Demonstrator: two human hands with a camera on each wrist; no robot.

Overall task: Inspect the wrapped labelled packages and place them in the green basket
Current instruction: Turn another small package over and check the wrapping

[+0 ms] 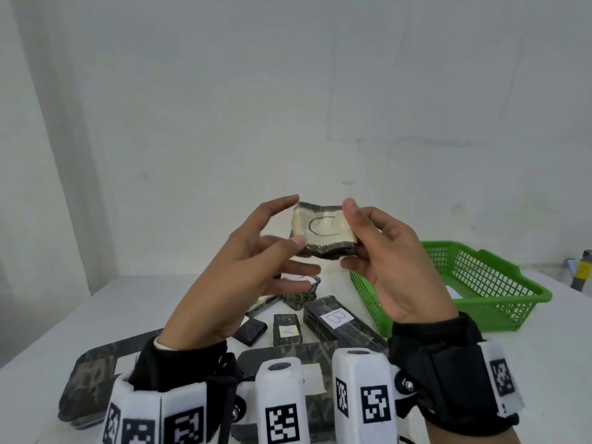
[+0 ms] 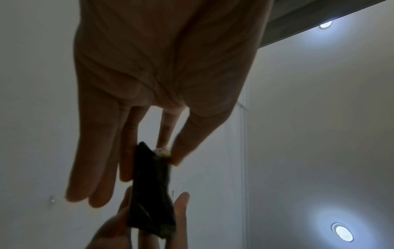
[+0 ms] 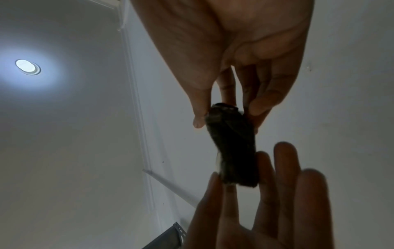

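Observation:
A dark wrapped package point(image 1: 323, 230) with a cream label marked "C" is held up at chest height, label facing me. My left hand point(image 1: 296, 221) pinches its left end between thumb and index finger, the other fingers straight. My right hand point(image 1: 349, 235) pinches the right end, thumb on top and fingers underneath. The left wrist view shows the package point(image 2: 153, 193) edge-on below my left hand point(image 2: 169, 153). The right wrist view shows the package point(image 3: 234, 151) under my right hand point(image 3: 228, 118). The green basket point(image 1: 525, 282) stands on the table to the right.
On the white table below lie more wrapped packages: one labelled "B" point(image 1: 339, 318), one labelled "A" point(image 1: 287, 330), a small dark one point(image 1: 250, 330), another point(image 1: 302, 293) behind them and two large flat ones point(image 1: 93, 379) near me. A yellow and black object point(image 1: 583, 274) stands at the far right.

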